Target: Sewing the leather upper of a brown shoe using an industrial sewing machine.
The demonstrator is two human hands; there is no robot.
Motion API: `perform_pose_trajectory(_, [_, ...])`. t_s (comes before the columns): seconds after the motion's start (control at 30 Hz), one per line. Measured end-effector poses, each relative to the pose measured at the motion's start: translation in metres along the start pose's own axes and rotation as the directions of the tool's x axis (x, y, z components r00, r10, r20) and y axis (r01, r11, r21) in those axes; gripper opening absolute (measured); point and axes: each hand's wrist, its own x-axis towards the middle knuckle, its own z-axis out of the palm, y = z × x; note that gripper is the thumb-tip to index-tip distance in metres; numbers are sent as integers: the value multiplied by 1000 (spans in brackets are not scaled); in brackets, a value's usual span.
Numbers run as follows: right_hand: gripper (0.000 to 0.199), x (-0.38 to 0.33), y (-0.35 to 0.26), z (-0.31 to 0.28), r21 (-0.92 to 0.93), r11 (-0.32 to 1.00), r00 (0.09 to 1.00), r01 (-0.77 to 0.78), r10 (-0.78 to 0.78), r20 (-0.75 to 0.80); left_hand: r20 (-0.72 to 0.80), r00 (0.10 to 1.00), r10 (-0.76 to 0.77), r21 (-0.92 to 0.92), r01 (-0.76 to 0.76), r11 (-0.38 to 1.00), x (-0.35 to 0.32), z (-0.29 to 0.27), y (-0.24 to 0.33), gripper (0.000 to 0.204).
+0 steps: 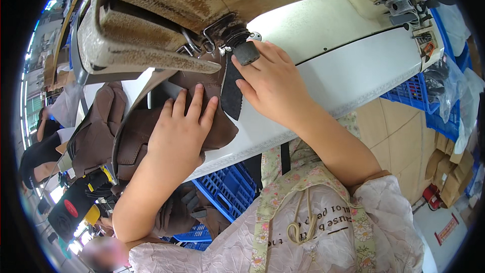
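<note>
My left hand [178, 134] lies flat with its fingers apart on a dark brown leather-like piece [222, 129]. This piece is under the head of a sewing machine [166, 17] and hangs over the near table edge. A narrow black strip with a toothed edge [232, 96] lies against its right side. Beside the strip my right hand [275, 86] rests, fingers stretched out, thumb and index finger at the strip's edge. A dark round knob [246, 52] on the machine covers part of the right fingers. The stitching point is hard to make out.
The white machine table [353, 65] extends right. More brown pieces [98, 131] hang at the left. Blue crates stand below the table [227, 189] and at the right [411, 93], the latter with plastic bags. Other people [43, 156] are at the far left.
</note>
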Motion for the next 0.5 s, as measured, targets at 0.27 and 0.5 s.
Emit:
perform_pose_trajectory(0.27, [45,-4,-5,-5,4,1000,998,-31,31,60,15,1000,-8,-17,8,1000,1,-2,0,102])
perform_pose_trajectory(0.5, [53,-20,-22,-7,-3,999,992,-43,43,117,27,1000,5,8,-6,1000,1,-1,-1,100])
